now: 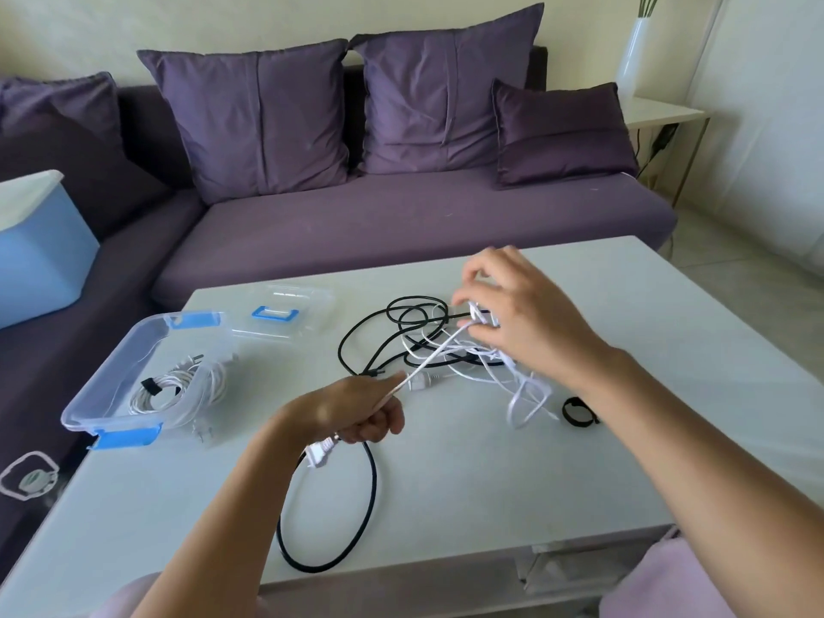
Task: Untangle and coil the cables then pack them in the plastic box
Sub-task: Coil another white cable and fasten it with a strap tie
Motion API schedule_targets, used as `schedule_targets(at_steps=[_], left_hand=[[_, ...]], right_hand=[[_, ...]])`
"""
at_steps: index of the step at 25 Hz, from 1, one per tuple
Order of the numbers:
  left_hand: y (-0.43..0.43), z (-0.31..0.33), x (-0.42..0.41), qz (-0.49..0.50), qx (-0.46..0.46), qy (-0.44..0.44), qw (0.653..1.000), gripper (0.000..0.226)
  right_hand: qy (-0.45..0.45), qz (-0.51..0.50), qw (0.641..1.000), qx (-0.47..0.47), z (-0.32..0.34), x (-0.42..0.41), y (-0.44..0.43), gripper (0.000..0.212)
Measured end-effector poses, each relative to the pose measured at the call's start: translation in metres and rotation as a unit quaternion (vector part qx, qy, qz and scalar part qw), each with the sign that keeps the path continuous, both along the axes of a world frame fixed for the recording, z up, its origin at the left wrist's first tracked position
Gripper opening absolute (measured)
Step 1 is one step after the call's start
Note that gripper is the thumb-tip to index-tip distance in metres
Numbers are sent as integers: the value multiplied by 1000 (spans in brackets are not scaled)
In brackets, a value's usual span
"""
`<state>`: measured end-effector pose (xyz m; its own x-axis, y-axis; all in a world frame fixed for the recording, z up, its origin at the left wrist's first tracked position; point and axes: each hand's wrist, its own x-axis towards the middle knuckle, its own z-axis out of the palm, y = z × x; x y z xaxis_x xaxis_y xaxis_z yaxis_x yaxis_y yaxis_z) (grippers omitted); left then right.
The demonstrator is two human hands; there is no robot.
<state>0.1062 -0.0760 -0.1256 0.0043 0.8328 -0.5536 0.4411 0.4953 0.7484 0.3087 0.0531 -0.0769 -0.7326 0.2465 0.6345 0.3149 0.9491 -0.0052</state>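
My left hand [352, 414] grips a white cable [434, 356] near its plug end, and the white plug [319, 452] hangs below the fist. The cable runs taut up to my right hand [512, 314], which pinches its tangled white loops above the table. A black cable [370, 483] lies in loops under and beside the white tangle and trails toward the table's near edge. The clear plastic box [111, 394] with blue clips stands at the left and holds a coiled white cable [174, 390] bound with a black strap.
The box's clear lid [285, 314] with a blue handle lies behind the box. A black strap [577, 412] rests on the white table [490, 483] by my right forearm. A purple sofa [401, 220] runs behind and left; a blue bin [35, 247] sits on it.
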Motion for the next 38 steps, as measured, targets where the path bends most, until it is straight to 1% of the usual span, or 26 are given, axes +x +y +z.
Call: schedule_targets(at_steps=[2, 3, 5, 6, 8, 10, 11, 14, 16, 17, 18, 20, 22, 23, 25, 26, 27, 28, 29, 30, 32, 33, 34, 35, 36, 38], left_hand=[[-2, 9, 0, -54, -8, -197, 979, 63], [-2, 13, -3, -82, -21, -312, 946, 59], [-5, 16, -10, -161, -24, -497, 853, 49], [-7, 17, -13, -185, -7, -557, 810, 45], [-12, 21, -17, -166, 62, -621, 764, 42], [-15, 24, -20, -121, 123, -662, 729, 44], [-16, 26, -21, -100, 144, -679, 713, 47], [-17, 28, -25, -64, 182, -682, 706, 48], [-18, 29, -28, -42, 197, -666, 719, 47], [-18, 29, -29, -26, 202, -663, 721, 46], [-17, 29, -31, -7, 202, -663, 721, 43], [-14, 30, -34, 19, 192, -652, 733, 39], [-11, 30, -33, 18, 176, -619, 765, 37], [-11, 31, -30, 5, 164, -605, 779, 37], [-13, 32, -25, -36, 143, -587, 796, 38], [-14, 32, -24, -48, 138, -585, 798, 39], [-15, 31, -25, -50, 135, -590, 794, 40], [-16, 31, -28, -42, 137, -602, 785, 40], [-16, 30, -34, -28, 141, -617, 774, 39], [-16, 28, -40, -7, 149, -634, 759, 37], [-17, 26, -50, 51, 152, -676, 719, 35], [-18, 24, -53, 78, 151, -703, 690, 34], [-16, 21, -55, 98, 151, -735, 654, 33], [-14, 20, -54, 130, 156, -754, 624, 32], [-11, 19, -51, 152, 173, -771, 594, 29], [-3, 16, -45, 217, 249, -761, 559, 15]], right_hand=[[25, -78, 991, -110, 2, 8, 3, 30], [31, -90, 977, -192, 4, 8, 2, 33], [24, -57, 935, -350, 6, 6, 1, 38], [23, -24, 907, -420, 7, 6, 2, 36], [69, 44, 830, -551, 9, 6, 2, 23], [160, 115, 729, -656, 9, 3, 4, 21], [216, 146, 662, -703, 9, 0, 5, 22], [381, 194, 417, -802, 10, -2, 17, 7], [369, 278, 264, -847, 14, 6, 25, 12], [352, 322, 219, -851, 15, 10, 28, 18], [360, 332, 225, -842, 18, 12, 27, 24], [437, 302, 291, -795, 21, 8, 26, 36], [466, 277, 366, -756, 19, 4, 25, 42], [443, 237, 449, -739, 17, 0, 23, 45], [307, 68, 693, -648, 9, -6, 22, 48], [230, -18, 791, -567, 4, -7, 21, 48], [185, -73, 840, -505, 0, -8, 20, 48], [172, -98, 855, -480, -3, -8, 22, 47], [203, -87, 824, -522, -3, -7, 23, 46], [261, -47, 754, -601, 2, -6, 24, 41], [379, 76, 572, -724, 11, -1, 30, 25], [407, 110, 509, -750, 14, 2, 32, 23], [409, 116, 480, -767, 14, 4, 32, 25], [384, 92, 485, -780, 10, 4, 30, 27], [343, 50, 509, -788, 6, 2, 26, 29], [216, -16, 585, -782, -3, -5, 15, 35]])
